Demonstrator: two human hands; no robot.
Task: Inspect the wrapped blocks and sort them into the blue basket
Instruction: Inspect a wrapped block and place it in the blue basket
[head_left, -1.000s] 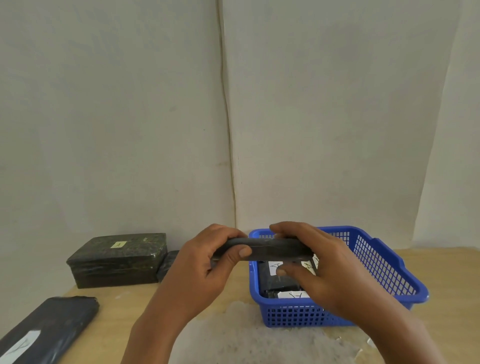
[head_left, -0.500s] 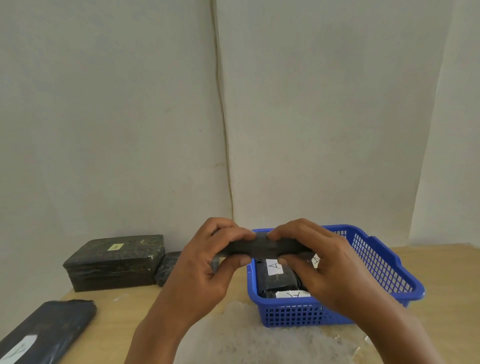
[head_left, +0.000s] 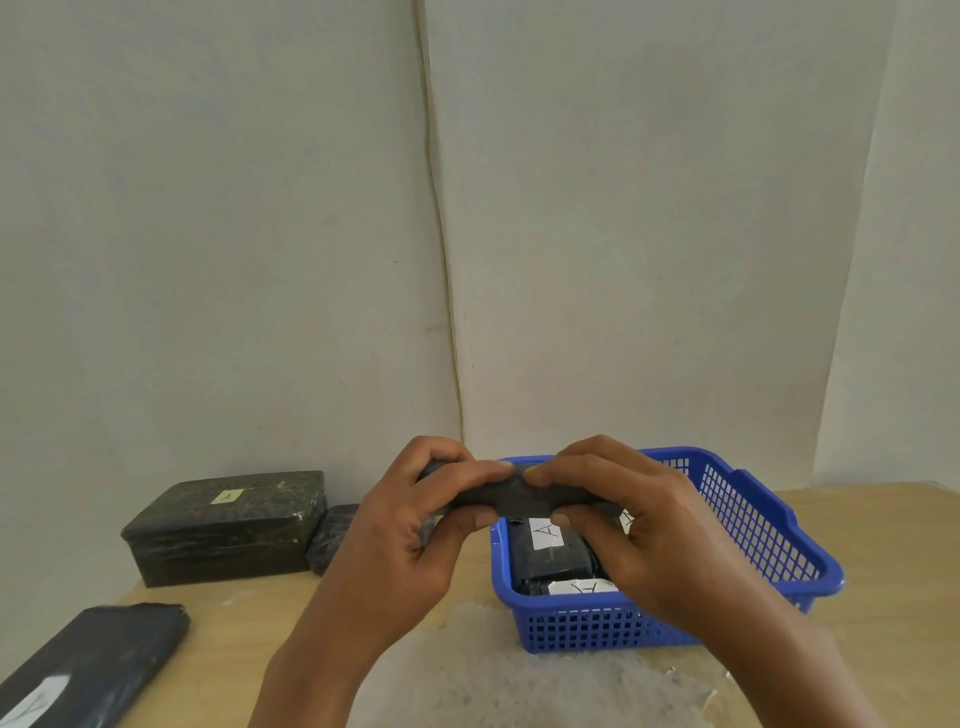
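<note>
A flat block wrapped in black film (head_left: 511, 498) is held edge-on and level in front of me, just above the near left corner of the blue basket (head_left: 748, 525). My left hand (head_left: 415, 535) grips its left end, my right hand (head_left: 639, 525) its right end, fingertips nearly meeting on top. Inside the basket lie black wrapped blocks with white "A" labels (head_left: 545, 535), partly hidden by my right hand. A large dark wrapped block (head_left: 228, 525) with a small label stands at the back left, and a small wrapped block (head_left: 332, 535) sits beside it.
A long black wrapped package (head_left: 88, 670) with a white label lies at the near left on the wooden table (head_left: 893, 571). A white fibrous sheet (head_left: 519, 680) covers the table in front of the basket. White walls stand close behind.
My fingers have shifted along the top of the held block toward its middle, and both thumbs have moved under it. The block stays at about the same spot over the basket's corner.
</note>
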